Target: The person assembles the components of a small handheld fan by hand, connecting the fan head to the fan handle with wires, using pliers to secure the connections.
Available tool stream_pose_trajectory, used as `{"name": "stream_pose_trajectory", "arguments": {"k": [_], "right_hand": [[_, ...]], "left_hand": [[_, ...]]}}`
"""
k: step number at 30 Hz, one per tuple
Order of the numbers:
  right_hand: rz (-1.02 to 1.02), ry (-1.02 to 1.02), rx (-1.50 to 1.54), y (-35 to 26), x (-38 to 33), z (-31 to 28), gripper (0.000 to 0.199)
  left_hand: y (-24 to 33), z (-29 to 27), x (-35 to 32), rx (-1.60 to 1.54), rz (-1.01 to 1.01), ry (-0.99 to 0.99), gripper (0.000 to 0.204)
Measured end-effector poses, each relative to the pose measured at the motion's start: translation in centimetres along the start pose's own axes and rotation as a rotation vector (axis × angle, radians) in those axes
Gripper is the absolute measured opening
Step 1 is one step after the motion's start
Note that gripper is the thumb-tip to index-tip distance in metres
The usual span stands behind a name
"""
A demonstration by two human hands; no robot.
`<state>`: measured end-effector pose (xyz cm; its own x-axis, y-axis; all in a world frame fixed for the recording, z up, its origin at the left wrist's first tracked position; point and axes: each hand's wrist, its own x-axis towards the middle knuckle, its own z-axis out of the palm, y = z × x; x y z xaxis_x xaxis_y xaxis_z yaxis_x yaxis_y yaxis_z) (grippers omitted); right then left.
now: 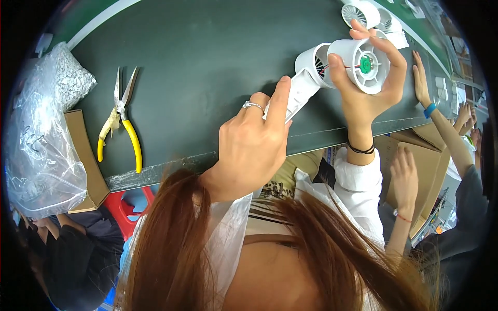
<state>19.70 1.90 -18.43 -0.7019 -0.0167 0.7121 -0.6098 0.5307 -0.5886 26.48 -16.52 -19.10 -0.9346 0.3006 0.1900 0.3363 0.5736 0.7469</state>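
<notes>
My left hand point(251, 140) is closed on the white handle point(302, 92) of a small fan body, its index finger stretched along it. At the handle's far end is a white ring-shaped housing point(306, 58) with dark vanes inside. My right hand point(371, 106) grips a white plastic cylinder point(343, 47) between thumb and fingers, its open end facing me. Inside the cylinder, spokes surround a green round centre piece point(365, 65). Thin red and dark wires run between the cylinder and the housing, which sit close together; whether they touch I cannot tell.
Yellow-handled pliers point(125, 111) lie open on the dark table at left. Beside them are a clear plastic bag point(39, 140), a silvery crumpled bundle point(72, 78) and cardboard point(83, 155). More white fan parts point(361, 14) stand far right. A co-worker's hand point(421, 83) rests near the right edge.
</notes>
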Motion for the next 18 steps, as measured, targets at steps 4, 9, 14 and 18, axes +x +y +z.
{"name": "stream_pose_trajectory", "arguments": {"k": [4,9,14,18], "right_hand": [[0.080,0.013,0.013,-2.1,-0.5,1.1,0.053],[0.181,0.032,0.024,-2.3,-0.6,0.7,0.050],[0.282,0.050,0.032,-3.0,-0.8,1.0,0.048],[0.288,0.126,0.056,-2.9,-0.9,1.0,0.048]], "left_hand": [[0.1,-0.1,-0.2,0.014,-0.004,-0.004,0.058],[-0.1,0.1,-0.4,0.019,0.008,-0.008,0.058],[-0.1,0.2,-0.4,0.015,0.012,0.000,0.058],[-0.1,0.3,-0.6,0.012,0.020,0.021,0.058]]}}
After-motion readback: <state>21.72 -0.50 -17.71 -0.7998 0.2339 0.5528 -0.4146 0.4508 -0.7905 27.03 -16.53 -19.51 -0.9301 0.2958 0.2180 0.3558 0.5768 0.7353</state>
